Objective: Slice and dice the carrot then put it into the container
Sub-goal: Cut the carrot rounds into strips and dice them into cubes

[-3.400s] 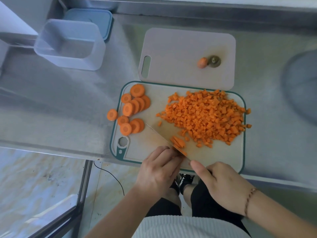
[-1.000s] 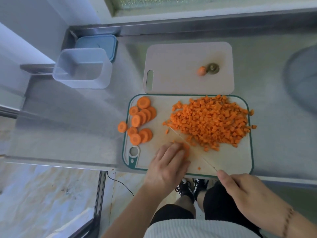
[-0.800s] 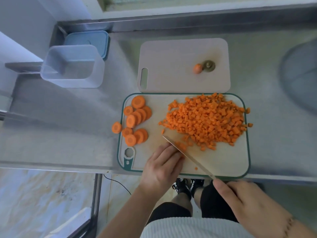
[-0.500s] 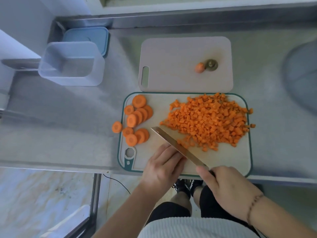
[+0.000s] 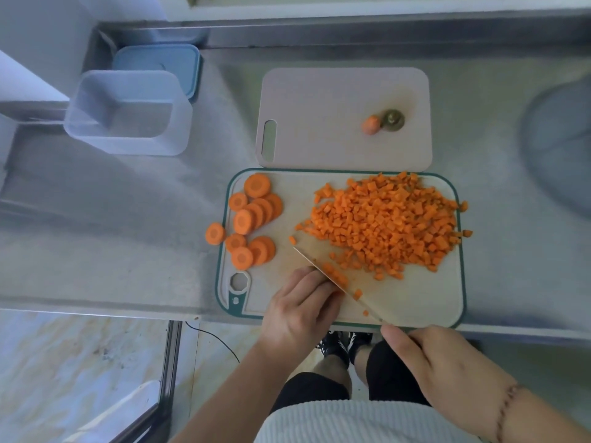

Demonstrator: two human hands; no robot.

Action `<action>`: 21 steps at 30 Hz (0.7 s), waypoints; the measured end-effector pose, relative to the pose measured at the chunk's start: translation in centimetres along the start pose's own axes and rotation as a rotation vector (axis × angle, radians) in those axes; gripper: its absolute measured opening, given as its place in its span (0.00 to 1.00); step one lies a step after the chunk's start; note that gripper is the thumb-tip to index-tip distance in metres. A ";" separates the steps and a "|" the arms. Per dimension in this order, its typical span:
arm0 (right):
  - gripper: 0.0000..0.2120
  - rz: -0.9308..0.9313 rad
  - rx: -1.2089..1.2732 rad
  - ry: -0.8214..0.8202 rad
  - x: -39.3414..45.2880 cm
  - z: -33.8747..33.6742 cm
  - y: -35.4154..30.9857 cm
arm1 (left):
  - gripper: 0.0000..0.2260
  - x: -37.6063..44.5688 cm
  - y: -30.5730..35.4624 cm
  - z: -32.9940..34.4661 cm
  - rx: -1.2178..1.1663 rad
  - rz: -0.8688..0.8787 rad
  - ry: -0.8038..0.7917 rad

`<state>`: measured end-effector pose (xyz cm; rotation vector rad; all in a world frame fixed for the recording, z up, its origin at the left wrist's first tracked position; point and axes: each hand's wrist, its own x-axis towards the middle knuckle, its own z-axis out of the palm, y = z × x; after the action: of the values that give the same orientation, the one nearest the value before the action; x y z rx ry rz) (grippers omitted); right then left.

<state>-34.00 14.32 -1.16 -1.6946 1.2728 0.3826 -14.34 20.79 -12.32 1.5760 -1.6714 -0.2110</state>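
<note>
A green-rimmed cutting board (image 5: 425, 302) carries a big heap of diced carrot (image 5: 383, 222) on its right half and several round carrot slices (image 5: 252, 219) on its left. One slice (image 5: 215, 233) lies off the board on the counter. My right hand (image 5: 438, 369) grips the knife (image 5: 335, 279), whose blade lies diagonally across the board's near part. My left hand (image 5: 300, 308) holds down small carrot strips (image 5: 335, 274) right against the blade, fingers curled over them. The clear plastic container (image 5: 128, 113) stands at the far left, holding nothing.
A second, pale board (image 5: 335, 100) lies behind the first, with the carrot ends (image 5: 371, 124) and a small green-brown stem piece (image 5: 394, 119) on it. A blue lid (image 5: 156, 63) sits behind the container. The steel counter's front edge runs just under my hands.
The knife rose and came back down across the strips under my left hand; more small dice now lie beside the blade. My right hand drew back toward the counter edge.
</note>
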 end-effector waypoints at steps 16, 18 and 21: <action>0.29 -0.010 0.038 0.020 -1.1 -0.1 -0.3 | 0.03 -0.4 -0.1 -0.2 0.032 0.056 0.007; 0.29 0.019 0.044 0.002 -1.0 -0.1 -0.3 | 0.02 -0.4 -0.2 -0.3 0.016 0.053 0.005; 0.31 -0.002 0.005 -0.017 0.6 0.7 -0.5 | 0.03 -0.2 -0.3 -0.5 0.004 0.059 -0.009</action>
<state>-33.14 14.52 -1.70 -1.6854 1.2582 0.3918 -13.77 21.16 -12.28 1.5285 -1.7240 -0.1851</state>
